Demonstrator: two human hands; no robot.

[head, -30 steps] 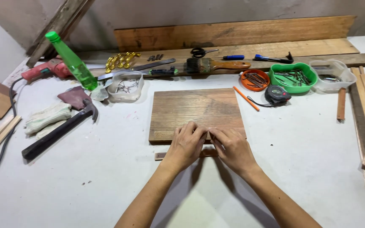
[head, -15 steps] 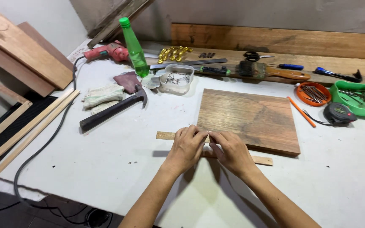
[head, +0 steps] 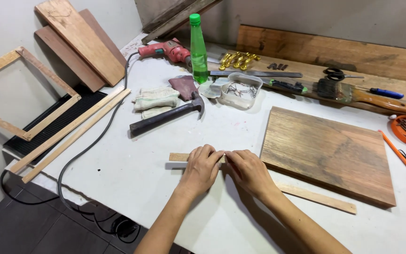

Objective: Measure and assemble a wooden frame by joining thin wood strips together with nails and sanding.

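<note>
both hands sit side by side on the white table [head: 118,169], fingers bent down on a thin wood strip [head: 318,197]. left hand [head: 202,168] presses near the strip's left end, and only a short bit of wood pokes out past its fingers. right hand [head: 250,173] presses just beside it, fingertips almost touching the left ones. neither hand wraps all the way round the strip; they pinch and hold it flat on the table. i cannot tell if something small is held between the fingertips.

the strip lies flat. its long way runs from left of the left hand, under both hands, then out past the right wrist, slanting a little toward the person. it lies just beside the near edge of the big board [head: 327,153], which sits just past the right hand.

how far along: the strip looks lined up along the board, but nothing shows it is fixed yet. the hammer [head: 165,117] lies untouched beyond the left hand, with a clear tub of nails [head: 239,90] past that.

further off beyond the hands are a green bottle [head: 198,47], a red drill [head: 165,49] and a brush [head: 353,93].
</note>
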